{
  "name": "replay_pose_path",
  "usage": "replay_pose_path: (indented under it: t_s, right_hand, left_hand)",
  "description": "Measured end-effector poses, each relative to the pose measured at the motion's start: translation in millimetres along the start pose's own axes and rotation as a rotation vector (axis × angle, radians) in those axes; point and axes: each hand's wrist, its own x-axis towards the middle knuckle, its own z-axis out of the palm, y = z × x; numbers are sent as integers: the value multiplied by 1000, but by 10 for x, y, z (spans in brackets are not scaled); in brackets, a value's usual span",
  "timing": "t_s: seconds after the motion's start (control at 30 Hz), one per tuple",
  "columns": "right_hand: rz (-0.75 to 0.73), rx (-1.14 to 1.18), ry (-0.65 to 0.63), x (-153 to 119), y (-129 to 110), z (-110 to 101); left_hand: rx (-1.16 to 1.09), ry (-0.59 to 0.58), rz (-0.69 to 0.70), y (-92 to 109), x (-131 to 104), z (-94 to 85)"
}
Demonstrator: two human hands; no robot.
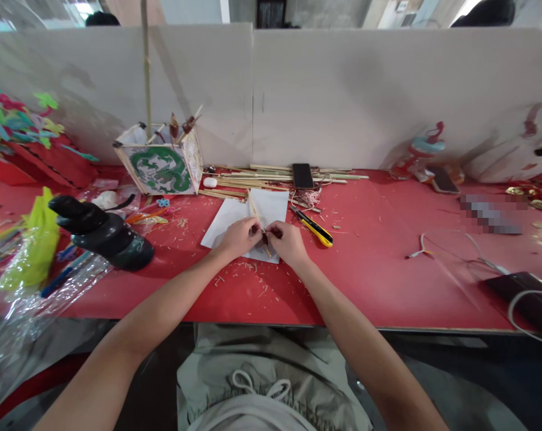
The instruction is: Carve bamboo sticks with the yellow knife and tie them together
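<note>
Over a folded white sheet of paper (273, 206), my left hand (240, 238) and my right hand (288, 242) meet with their fingertips almost touching. Between them a thin bamboo stick (253, 205) slants from the upper left down toward me. Both hands are closed in a pinch at its middle, where a dark patch shows; whether this is a binding I cannot make out. Just right of the paper lies a yellow and black utility knife (314, 228). Thin shavings (264, 291) are scattered on the red tabletop (369, 269) around the paper.
Behind the paper lie several bamboo strips (235, 181) and a black phone (302, 176). A lantern-like box with a green dragon (160, 167) stands at back left, near a fallen black bottle (113, 245). A power bank (522, 293) with cable lies right. A partition (324, 96) closes the back.
</note>
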Motion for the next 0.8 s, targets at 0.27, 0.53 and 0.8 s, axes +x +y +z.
replay_pose_path:
  t_s: [0.27, 0.53, 0.8]
  right_hand:
    - [-44, -71, -26, -28, -57, -15]
    - [-40, -119, -47, -23, -38, 5]
    - [-35, -70, -62, -22, -45, -17]
  left_hand:
    - [12, 74, 81, 40, -27, -18]
    - [-45, 80, 113, 41, -47, -19]
    - [-191, 63, 56, -14, -16, 21]
